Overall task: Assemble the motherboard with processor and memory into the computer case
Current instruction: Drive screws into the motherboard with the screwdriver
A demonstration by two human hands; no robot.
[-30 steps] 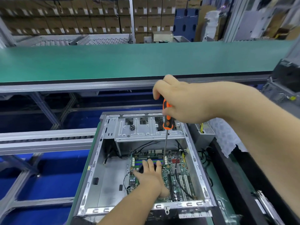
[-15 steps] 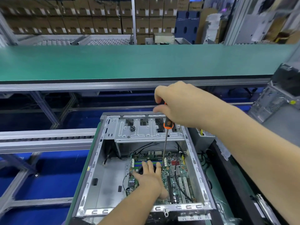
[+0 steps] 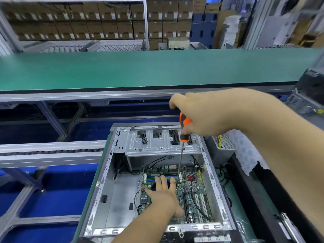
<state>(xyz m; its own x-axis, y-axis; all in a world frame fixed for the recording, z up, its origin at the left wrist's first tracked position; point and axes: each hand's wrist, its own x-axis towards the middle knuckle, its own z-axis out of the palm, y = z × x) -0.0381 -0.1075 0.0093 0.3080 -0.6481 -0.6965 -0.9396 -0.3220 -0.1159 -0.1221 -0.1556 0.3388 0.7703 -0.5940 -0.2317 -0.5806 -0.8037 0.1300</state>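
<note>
An open silver computer case (image 3: 103,186) lies below me with a green motherboard (image 3: 194,195) inside on its right half. My left hand (image 3: 163,195) rests flat on the board, fingers straight over a dark round part near the blue and green memory slots (image 3: 152,178). My right hand (image 3: 205,113) grips the orange and black handle of a long screwdriver (image 3: 180,155) above the case. Its thin shaft runs down to the board just right of my left fingers; the tip is hard to make out.
A small pile of dark screws (image 3: 144,141) lies on the case's metal drive bracket (image 3: 163,144). A green conveyor belt (image 3: 140,69) runs across behind. A power supply (image 3: 222,148) and white foam wrap (image 3: 245,151) sit to the right, another case (image 3: 308,100) at far right.
My right hand has turned on the screwdriver handle, so more of the orange grip shows than half a second ago. The left hand stays flat on the board.
</note>
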